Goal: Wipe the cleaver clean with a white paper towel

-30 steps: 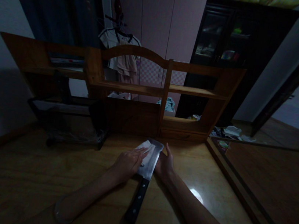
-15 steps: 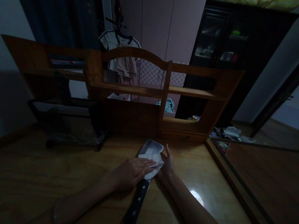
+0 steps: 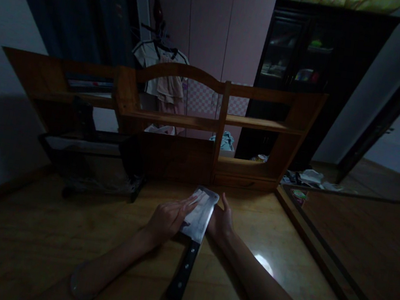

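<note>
Cleaver (image 3: 201, 222), left hand (image 3: 167, 219) at nine o'clock, holding white cloth (image 3: 200, 193), right hand (image 3: 222, 223) at three, its grip I cannot tell

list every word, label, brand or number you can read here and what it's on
None can be read.
Cleaver: no lettering I can make out.
Colourful patch at right: too small and blurred.
Things in the dark cabinet: too dim and blurred.

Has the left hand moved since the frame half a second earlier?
Yes: the left hand shifted leftward and forward over the cleaver, closer to the wooden shelf.
</note>
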The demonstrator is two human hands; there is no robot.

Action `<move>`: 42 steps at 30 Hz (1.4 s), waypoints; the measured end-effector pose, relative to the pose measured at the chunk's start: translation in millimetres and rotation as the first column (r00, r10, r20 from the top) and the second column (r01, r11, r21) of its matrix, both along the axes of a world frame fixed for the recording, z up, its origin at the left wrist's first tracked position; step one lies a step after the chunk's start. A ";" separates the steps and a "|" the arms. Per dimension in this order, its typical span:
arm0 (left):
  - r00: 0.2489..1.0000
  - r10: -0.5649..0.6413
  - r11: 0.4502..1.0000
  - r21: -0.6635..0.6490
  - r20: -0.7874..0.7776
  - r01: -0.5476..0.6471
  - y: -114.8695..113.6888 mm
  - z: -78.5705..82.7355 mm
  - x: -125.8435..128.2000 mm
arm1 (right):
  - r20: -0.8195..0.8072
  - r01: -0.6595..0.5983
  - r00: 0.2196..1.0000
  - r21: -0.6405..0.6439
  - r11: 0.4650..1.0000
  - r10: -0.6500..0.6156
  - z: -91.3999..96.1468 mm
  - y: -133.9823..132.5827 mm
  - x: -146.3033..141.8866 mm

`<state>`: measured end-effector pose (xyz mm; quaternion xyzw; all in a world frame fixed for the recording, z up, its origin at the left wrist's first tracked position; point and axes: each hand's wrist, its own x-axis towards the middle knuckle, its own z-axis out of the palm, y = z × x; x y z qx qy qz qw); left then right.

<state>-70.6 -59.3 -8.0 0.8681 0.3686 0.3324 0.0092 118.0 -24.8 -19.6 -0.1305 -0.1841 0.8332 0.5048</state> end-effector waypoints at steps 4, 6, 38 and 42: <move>0.974 -0.202 0.979 -0.038 -0.102 0.199 -7.1 5.9 6.7 | 0.017 0.029 0.999 -0.084 0.996 -0.028 -2.2 1.5 0.1; 0.958 -0.229 0.973 -0.055 -0.170 0.223 -8.6 6.1 11.2 | 0.050 0.062 0.997 -0.139 0.988 -0.055 -2.5 1.8 0.1; 0.928 -0.179 0.982 -0.118 -0.328 0.148 -14.7 7.4 23.7 | 0.210 0.111 0.975 -0.201 0.973 -0.068 -0.1 1.4 3.3; 0.955 -0.091 0.994 -0.081 -0.281 0.071 -13.2 3.4 22.7 | 0.048 -0.002 0.999 -0.119 0.993 0.008 -1.0 1.6 1.5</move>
